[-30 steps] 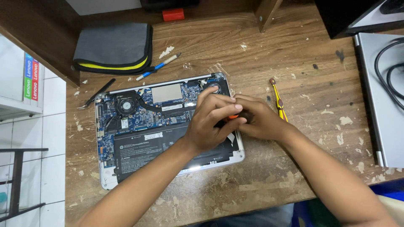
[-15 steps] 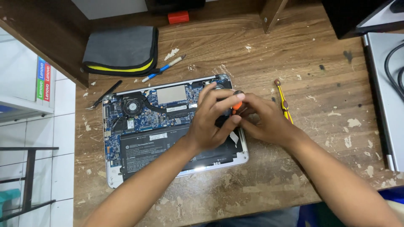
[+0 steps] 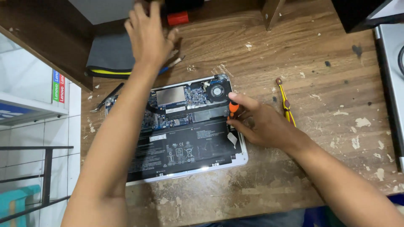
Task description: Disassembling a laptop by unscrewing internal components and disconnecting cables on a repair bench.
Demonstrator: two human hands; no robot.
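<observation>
Two bare hands are seen over a scuffed, paint-flecked brown wooden worktop (image 3: pixel 328 54). The right hand (image 3: pixel 261 124) is clenched on a small orange-handled screwdriver (image 3: pixel 232 108), held upright at the right edge of an opened silver laptop with its bottom cover off (image 3: pixel 185 134); the tip is hidden by the fingers. The left hand (image 3: pixel 148 35) is spread with fingers released, nothing grasped, raised above a flat grey fabric pouch with yellow piping (image 3: pixel 110 59) at the back left of the worktop. Whether the pouch is touched cannot be told.

Inside the shallow laptop shell, a wide matte black battery pack (image 3: pixel 176 151) fills the front half; a blue-green circuit board (image 3: pixel 193 94), a round black fan (image 3: pixel 217 91) and a dull silver metal plate (image 3: pixel 170 96) sit in the rear half. A small white tab (image 3: pixel 232 139) lies by the battery's right end.

A thin yellow-handled tool (image 3: pixel 286 103) lies on bare wood just right of the right hand, apart from the laptop. Black tweezers (image 3: pixel 107 97) lie off the laptop's left rear corner, near the worktop's left edge. A red block (image 3: pixel 177 18) rests at the back edge. A grey flat device (image 3: pixel 391 71) occupies the far right edge. Open wood is left between laptop and right edge, and in front.
</observation>
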